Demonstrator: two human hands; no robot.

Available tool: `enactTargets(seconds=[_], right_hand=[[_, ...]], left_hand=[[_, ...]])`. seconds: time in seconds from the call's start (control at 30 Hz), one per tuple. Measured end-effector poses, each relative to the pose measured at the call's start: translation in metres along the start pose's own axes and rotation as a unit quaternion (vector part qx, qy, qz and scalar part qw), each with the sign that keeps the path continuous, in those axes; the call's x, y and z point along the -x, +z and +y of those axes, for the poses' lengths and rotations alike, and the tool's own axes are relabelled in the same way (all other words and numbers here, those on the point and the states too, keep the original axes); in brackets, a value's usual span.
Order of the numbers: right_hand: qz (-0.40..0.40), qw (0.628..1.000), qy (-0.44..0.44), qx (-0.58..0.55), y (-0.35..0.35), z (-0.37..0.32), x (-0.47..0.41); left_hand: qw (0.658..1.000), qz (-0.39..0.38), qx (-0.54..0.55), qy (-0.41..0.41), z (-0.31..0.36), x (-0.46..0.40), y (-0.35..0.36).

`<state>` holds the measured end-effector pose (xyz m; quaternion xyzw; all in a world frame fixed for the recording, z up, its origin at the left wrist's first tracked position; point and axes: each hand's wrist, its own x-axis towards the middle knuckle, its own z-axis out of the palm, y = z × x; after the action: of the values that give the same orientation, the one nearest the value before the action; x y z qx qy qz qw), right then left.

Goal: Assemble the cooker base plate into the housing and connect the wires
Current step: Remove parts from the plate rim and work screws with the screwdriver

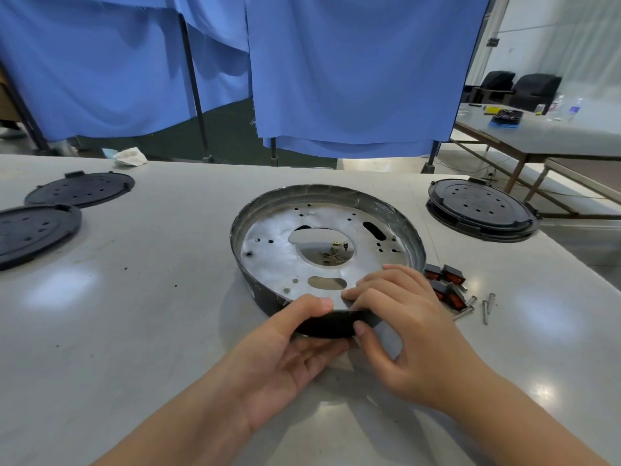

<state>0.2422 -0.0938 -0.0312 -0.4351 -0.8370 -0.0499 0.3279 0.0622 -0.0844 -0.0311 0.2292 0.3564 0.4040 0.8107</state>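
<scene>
Both forearms are reaching in from the near edge of the bench point(141, 331). The left hand point(289, 348) is gripping the near rim of the housing point(416, 237), thumb on top of the rim and fingers curled beneath the dark outer wall. The right hand point(406, 324) is pinching the same rim just beside it, fingers lying over the edge onto the metal floor and thumb pressing the outer wall. The housing, a shallow round metal pan with a large central opening and several smaller holes, is sitting near the middle of the bench with its near side slightly raised. Small screws point(332, 257) are showing through the central opening. Red rocker switches point(447, 284) and loose long screws point(480, 306) are lying just beside the housing toward the right edge. Two black perforated discs point(80, 190) are resting near the left edge, and a stack of black discs point(480, 206) is sitting at the far right corner.
</scene>
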Motion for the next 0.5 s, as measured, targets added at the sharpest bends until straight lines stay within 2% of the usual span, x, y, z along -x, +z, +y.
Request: enactTargets(seconds=[0.23,0.4,0.5], right_hand=[[0.012,1.000,0.011,-0.012,0.0006,-0.0016,0.0001],[0.038,0.999,0.015,-0.005,0.0023,-0.0012,0.0018],[0.055,0.998,0.028,0.001,0.0018,-0.0008,0.0026]], left_hand=[[0.996,0.002,-0.027,0.084,0.0023,-0.0040,-0.0027],[0.984,-0.041,-0.082,0.154,0.0026,-0.0031,-0.0059],[0.981,-0.056,-0.094,0.162,0.0034,-0.0051,-0.0071]])
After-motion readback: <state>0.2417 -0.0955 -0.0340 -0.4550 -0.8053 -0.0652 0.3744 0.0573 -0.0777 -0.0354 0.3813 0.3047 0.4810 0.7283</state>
